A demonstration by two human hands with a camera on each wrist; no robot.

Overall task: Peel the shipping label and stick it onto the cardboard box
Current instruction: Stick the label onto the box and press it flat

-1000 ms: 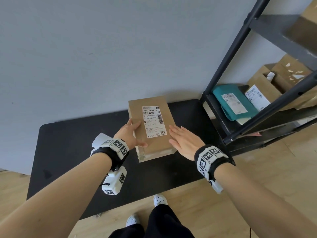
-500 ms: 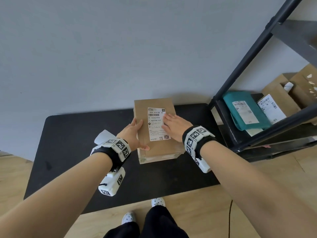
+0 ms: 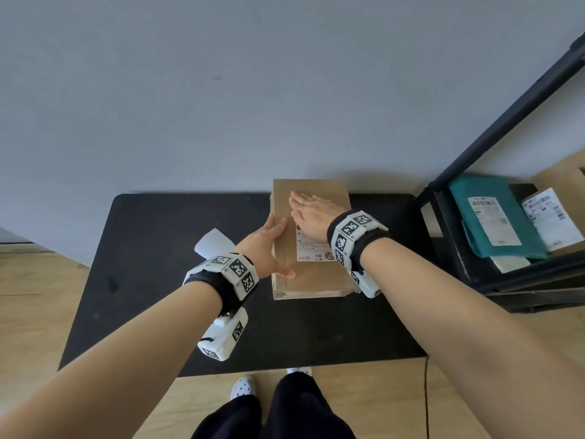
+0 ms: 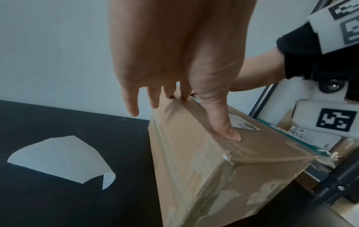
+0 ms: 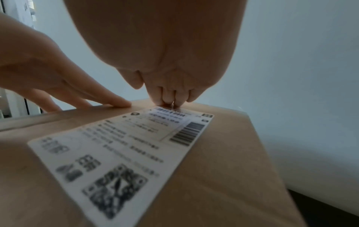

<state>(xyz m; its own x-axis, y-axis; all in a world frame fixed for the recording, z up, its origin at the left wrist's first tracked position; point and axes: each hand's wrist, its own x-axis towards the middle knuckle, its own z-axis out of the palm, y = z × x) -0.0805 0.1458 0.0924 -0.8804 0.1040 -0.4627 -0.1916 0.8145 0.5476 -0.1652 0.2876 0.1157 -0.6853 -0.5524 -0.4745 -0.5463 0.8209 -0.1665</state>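
A brown cardboard box (image 3: 316, 280) lies on the black table (image 3: 158, 280) near the wall. A white shipping label (image 3: 311, 248) is stuck on its top face. My right hand (image 3: 308, 210) lies flat on the label's far part, and its straight fingertips (image 5: 170, 98) press the label's (image 5: 124, 149) far end. My left hand (image 3: 269, 248) steadies the box's left edge. Its fingers (image 4: 134, 107) point straight down that side of the box (image 4: 204, 176), and the thumb (image 4: 229, 132) rests on top.
A curled white backing sheet (image 3: 213, 245) lies on the table left of the box, also in the left wrist view (image 4: 64, 159). A black metal rack (image 3: 506, 122) at the right holds a teal parcel (image 3: 493, 217) and other labelled parcels. The wall stands right behind the box.
My right hand moved from the box's right edge onto the label and slid along it toward the far end. My left hand stayed on the box's left edge.
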